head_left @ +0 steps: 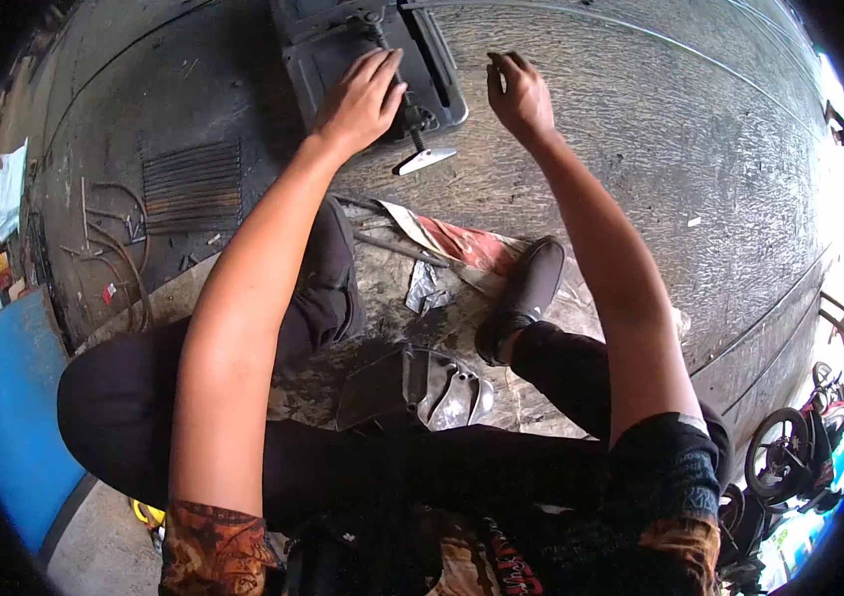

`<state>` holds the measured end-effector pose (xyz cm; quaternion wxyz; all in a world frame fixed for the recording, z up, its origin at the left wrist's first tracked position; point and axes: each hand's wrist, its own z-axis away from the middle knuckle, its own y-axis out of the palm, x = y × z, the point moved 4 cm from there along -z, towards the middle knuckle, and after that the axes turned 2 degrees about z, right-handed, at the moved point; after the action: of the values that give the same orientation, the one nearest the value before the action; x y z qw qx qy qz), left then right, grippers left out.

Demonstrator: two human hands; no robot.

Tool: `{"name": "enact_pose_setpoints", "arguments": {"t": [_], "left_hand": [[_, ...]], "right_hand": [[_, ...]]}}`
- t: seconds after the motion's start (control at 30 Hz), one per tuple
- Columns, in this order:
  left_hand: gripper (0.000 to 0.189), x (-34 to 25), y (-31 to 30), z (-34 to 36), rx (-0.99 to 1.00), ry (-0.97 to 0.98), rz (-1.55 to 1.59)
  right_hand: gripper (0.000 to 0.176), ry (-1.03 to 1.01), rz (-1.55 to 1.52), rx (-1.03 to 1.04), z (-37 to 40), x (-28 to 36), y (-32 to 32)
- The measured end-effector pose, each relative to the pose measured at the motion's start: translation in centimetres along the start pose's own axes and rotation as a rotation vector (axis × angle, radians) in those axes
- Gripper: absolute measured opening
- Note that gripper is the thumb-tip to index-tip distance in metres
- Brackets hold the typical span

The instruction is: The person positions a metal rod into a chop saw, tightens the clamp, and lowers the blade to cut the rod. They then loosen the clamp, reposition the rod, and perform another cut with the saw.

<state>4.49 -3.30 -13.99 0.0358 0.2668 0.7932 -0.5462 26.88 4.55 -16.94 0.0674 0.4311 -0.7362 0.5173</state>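
Observation:
A dark metal vise-like device (308,65) lies at the top of the view, with a screw rod (404,97) running along it and a pale wing-shaped handle (426,160) at the rod's near end. My left hand (357,107) lies over the device, fingers stretched out and overlapping the rod, thumb apart. To the right of the device, my right hand (523,99) is raised over the worn board, its fingers curled in toward the thumb. I cannot tell whether something small is between them.
Several thin rods (194,187) lie in a row at left, beside bent bars (124,253). Between my legs are a red and white cloth (462,241) and a dark metal part (412,387). A blue panel (10,397) stands lower left; a motorcycle (789,452) is lower right.

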Motion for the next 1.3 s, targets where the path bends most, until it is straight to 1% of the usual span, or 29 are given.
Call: {"name": "enact_pose_setpoints", "arguments": {"t": [0.03, 0.13, 0.2, 0.27, 0.4, 0.43, 0.47, 0.53, 0.57, 0.63, 0.67, 0.7, 0.73, 0.8, 0.83, 0.87, 0.9, 1.0, 1.03, 1.1, 1.2, 1.27, 1.3], "left_hand": [[0.044, -0.6, 0.7, -1.3, 0.008, -0.017, -0.005], [0.045, -1.4, 3.5, -4.8, 0.065, 0.0, -0.012], [0.045, -1.8, 5.0, -6.9, 0.072, 0.026, -0.057], [0.043, -1.4, 6.7, -8.8, 0.113, -0.015, -0.088], [0.041, 0.1, 9.9, -12.1, 0.092, 0.04, -0.111], [0.042, 0.2, 10.2, -13.1, 0.198, -0.041, -0.093], [0.042, 0.4, 11.0, -13.8, 0.2, -0.038, -0.092], [0.039, 1.5, 12.5, -15.8, 0.235, -0.044, -0.181], [0.032, 1.9, 13.5, -16.6, 0.084, 0.041, -0.244], [0.03, 2.9, 16.0, -17.7, 0.108, 0.04, -0.268], [0.028, 2.9, 16.7, -18.2, 0.125, 0.036, -0.295], [0.022, 2.6, 17.4, -18.6, 0.112, 0.03, -0.344], [0.022, 2.3, 17.9, -18.9, 0.12, 0.025, -0.354], [0.022, 2.1, 19.1, -19.7, 0.275, -0.062, -0.399], [0.022, 2.0, 19.3, -20.0, 0.281, -0.065, -0.403], [0.018, 1.9, 19.5, -20.3, 0.302, -0.067, -0.444], [0.015, 1.8, 19.7, -20.6, 0.322, -0.067, -0.483], [0.012, 1.6, 19.2, -21.1, 0.32, -0.063, -0.458], [0.012, 1.6, 19.0, -21.1, 0.32, -0.065, -0.46], [0.013, 1.3, 18.6, -21.0, 0.317, -0.006, -0.497], [0.013, 0.9, 18.5, -20.7, 0.294, 0.021, -0.501], [0.013, 0.7, 17.5, -20.8, 0.28, 0.022, -0.479], [0.013, 0.7, 17.1, -20.9, 0.307, 0.0, -0.483]], "right_hand": [[0.023, -0.033, 0.054, 0.009, -0.9, -1.1, 0.0], [0.023, -0.036, 0.139, 0.037, -3.2, -4.0, -0.1], [0.021, -0.056, 0.164, 0.0, -4.3, -5.7, -0.3], [0.018, -0.011, 0.205, 0.058, -5.8, -7.2, -0.6], [0.017, -0.056, 0.231, 0.068, -8.3, -10.6, -0.4], [0.016, -0.068, 0.245, 0.076, -9.0, -11.5, -0.1], [0.016, -0.078, 0.262, 0.088, -9.5, -12.5, 0.1], [0.018, -0.076, 0.289, 0.106, -10.7, -14.2, 0.6], [0.021, -0.065, 0.311, 0.144, -11.3, -15.0, 0.9], [0.03, -0.032, 0.359, 0.21, -11.6, -16.6, 1.9], [0.03, -0.033, 0.35, 0.213, -11.6, -17.7, 2.5], [0.031, -0.038, 0.377, 0.204, -11.6, -18.6, 3.2], [0.033, -0.043, 0.405, 0.195, -11.5, -19.5, 3.7], [0.034, -0.019, 0.356, 0.243, -11.3, -20.9, 4.6], [0.033, -0.012, 0.333, 0.243, -11.4, -21.0, 4.8], [0.032, -0.001, 0.312, 0.244, -11.3, -21.2, 4.9], [0.028, -0.02, 0.278, 0.211, -11.4, -21.2, 4.8], [0.024, 0.003, 0.212, 0.205, -11.5, -20.7, 4.4], [0.022, -0.042, 0.214, 0.145, -11.4, -20.6, 4.4], [0.022, -0.057, 0.22, 0.149, -11.2, -21.0, 4.3], [0.022, -0.051, 0.241, 0.168, -11.3, -19.9, 3.7], [0.022, -0.085, 0.244, 0.12, -11.3, -19.4, 3.6], [0.022, -0.084, 0.24, 0.116, -11.4, -19.1, 3.6]]}}
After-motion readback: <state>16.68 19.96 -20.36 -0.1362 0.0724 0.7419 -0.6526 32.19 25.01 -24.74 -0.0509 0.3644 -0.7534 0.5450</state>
